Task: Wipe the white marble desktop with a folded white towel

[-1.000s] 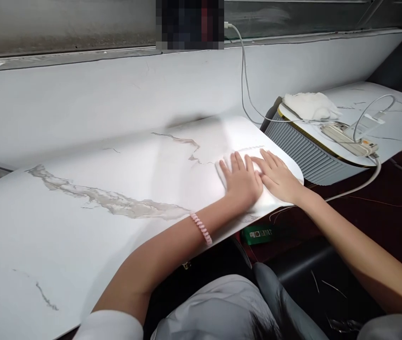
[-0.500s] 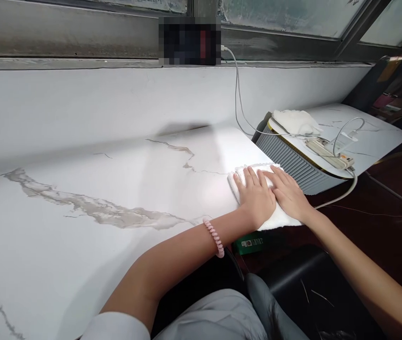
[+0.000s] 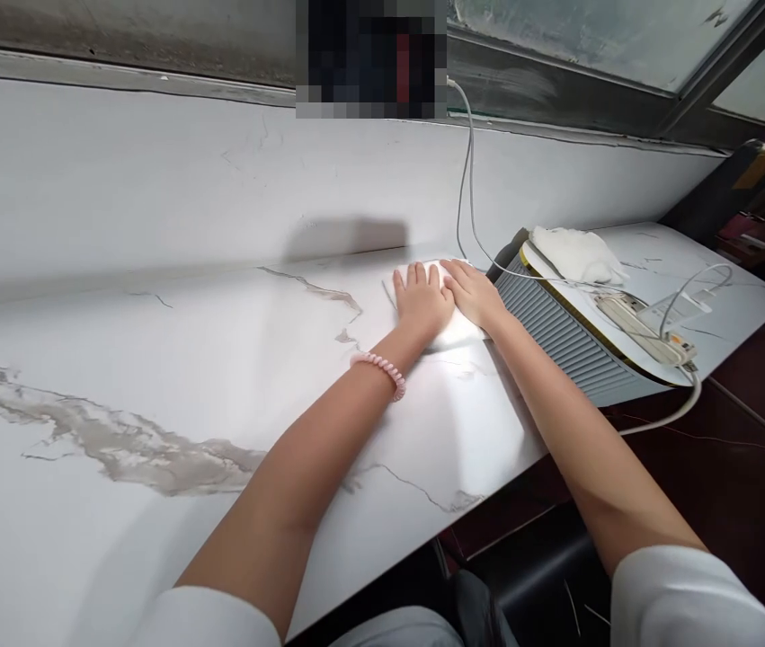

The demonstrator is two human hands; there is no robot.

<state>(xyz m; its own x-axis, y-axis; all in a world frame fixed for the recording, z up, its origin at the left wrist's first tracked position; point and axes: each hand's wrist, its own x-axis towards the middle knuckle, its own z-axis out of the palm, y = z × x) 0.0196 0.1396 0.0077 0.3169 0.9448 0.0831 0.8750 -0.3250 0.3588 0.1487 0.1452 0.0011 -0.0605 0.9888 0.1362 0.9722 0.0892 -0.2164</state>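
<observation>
A folded white cloth (image 3: 453,337) lies on the marble-patterned white tabletop (image 3: 207,359), near its right end and close to the wall. My left hand (image 3: 422,301) presses on the cloth with its fingers stretched out flat, a pink coiled band (image 3: 382,370) round the wrist. Beside it, my right hand (image 3: 476,292) rests flat on the same cloth, fingers extended and pointing toward the left hand. The two hands touch or nearly touch at the thumbs. Their palms hide much of the cloth.
To the right stands a ribbed grey cabinet (image 3: 557,332) whose top holds another white cloth (image 3: 577,254) and a power strip (image 3: 644,331). A white cable (image 3: 471,171) hangs from a blurred dark device (image 3: 369,63) on the sill. A black seat (image 3: 537,562) is below the table edge.
Both hands and the cloth have slid away from the near table edge toward the wall and somewhat left. The camera view has tilted and shifted too.
</observation>
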